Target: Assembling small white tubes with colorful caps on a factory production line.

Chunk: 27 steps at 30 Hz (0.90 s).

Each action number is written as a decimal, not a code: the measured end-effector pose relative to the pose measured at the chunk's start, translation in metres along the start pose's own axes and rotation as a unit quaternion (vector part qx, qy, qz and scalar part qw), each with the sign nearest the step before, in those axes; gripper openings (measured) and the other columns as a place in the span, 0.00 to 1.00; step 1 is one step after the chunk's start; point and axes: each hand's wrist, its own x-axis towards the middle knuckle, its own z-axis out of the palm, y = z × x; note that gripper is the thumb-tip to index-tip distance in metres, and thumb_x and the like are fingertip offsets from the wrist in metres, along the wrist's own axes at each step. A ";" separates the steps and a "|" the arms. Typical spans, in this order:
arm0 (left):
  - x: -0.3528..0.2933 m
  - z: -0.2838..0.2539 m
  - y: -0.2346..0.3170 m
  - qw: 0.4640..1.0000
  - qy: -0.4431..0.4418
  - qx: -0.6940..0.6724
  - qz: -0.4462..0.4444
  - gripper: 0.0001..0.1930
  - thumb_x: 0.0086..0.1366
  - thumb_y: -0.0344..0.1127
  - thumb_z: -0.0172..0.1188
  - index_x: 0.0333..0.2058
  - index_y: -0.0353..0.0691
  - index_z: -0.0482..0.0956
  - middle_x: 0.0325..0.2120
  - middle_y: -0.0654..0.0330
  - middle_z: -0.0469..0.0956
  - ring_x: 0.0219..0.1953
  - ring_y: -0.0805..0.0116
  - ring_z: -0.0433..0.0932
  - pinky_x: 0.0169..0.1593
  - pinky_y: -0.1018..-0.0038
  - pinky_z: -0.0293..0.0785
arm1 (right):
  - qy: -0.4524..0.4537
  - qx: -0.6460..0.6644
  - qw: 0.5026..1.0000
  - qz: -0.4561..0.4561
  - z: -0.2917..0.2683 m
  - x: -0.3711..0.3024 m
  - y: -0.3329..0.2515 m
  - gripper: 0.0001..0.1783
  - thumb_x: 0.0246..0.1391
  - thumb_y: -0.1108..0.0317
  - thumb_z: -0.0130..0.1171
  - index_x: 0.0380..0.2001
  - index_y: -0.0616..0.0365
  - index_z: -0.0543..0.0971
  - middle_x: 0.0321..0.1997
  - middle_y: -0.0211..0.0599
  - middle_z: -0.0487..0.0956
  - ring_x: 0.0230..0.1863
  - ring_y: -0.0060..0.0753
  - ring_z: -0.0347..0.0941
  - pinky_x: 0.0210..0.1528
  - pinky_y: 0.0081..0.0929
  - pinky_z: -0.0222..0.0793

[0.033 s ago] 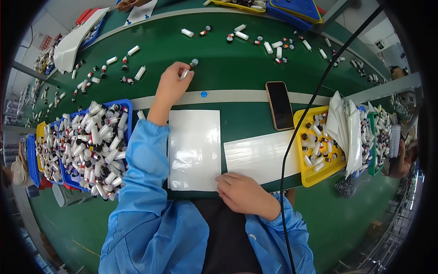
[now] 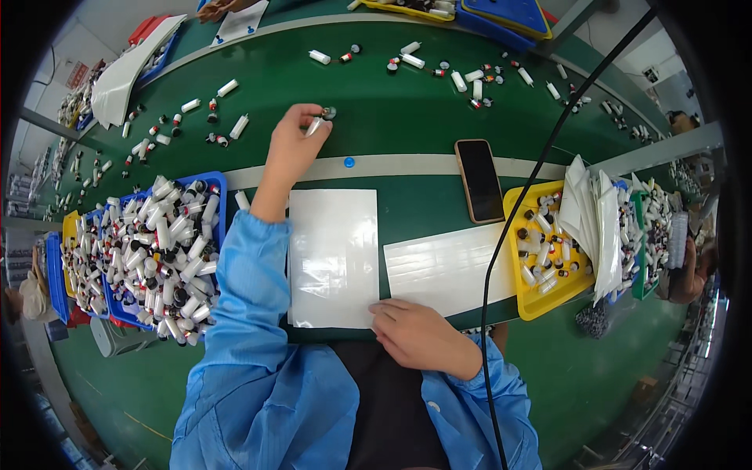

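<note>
My left hand (image 2: 300,135) reaches over the green belt surface, its fingers closed around a small white plastic tube (image 2: 315,125). Right at its fingertips is a small cap-like part with a clear, roundish end (image 2: 329,113); whether the fingers grip this part too, I cannot tell. My right hand (image 2: 413,333) rests, fingers loosely extended, at the lower right corner of a glossy white sheet (image 2: 333,251). A second white sheet (image 2: 446,266) lies beside it. A blue round button-like piece (image 2: 349,162) sits on the grey strip beyond the first sheet.
A blue tray (image 2: 220,188) heaped with white tubes stands on my left. On my right are a yellow tray (image 2: 548,307) of similar parts and a phone (image 2: 480,182). A black cable (image 2: 521,192) hangs across the view. Loose tubes (image 2: 413,60) and caps dot the belt.
The clear-ended part has come closer to my left fingertips, and my left hand has shifted very slightly. My right hand stays where it was.
</note>
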 end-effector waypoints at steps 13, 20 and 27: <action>-0.055 0.017 0.052 0.660 -0.207 -0.713 -0.115 0.16 0.75 0.44 0.52 0.55 0.43 0.73 0.50 0.57 0.78 0.55 0.59 0.75 0.61 0.60 0.72 | 0.447 0.231 0.864 0.017 -0.037 0.058 0.044 0.11 0.55 0.83 0.60 0.38 0.59 0.71 0.43 0.37 0.69 0.45 0.30 0.67 0.52 0.24 0.63; -0.067 0.030 0.072 0.650 -0.253 -0.696 -0.172 0.24 0.80 0.50 0.33 0.62 0.43 0.65 0.66 0.41 0.64 0.68 0.49 0.64 0.69 0.58 0.62 | 0.512 0.161 0.844 -0.006 -0.012 0.122 0.077 0.38 0.50 0.78 0.69 0.61 0.62 0.61 0.43 0.39 0.78 0.47 0.30 0.75 0.56 0.32 0.67; -0.071 0.041 0.067 0.701 -0.289 -0.640 -0.124 0.26 0.77 0.45 0.39 0.66 0.36 0.64 0.66 0.42 0.64 0.70 0.54 0.60 0.70 0.59 0.59 | 0.500 0.285 0.816 0.046 -0.012 0.115 0.092 0.40 0.54 0.80 0.64 0.66 0.63 0.56 0.40 0.38 0.81 0.47 0.28 0.76 0.54 0.29 0.69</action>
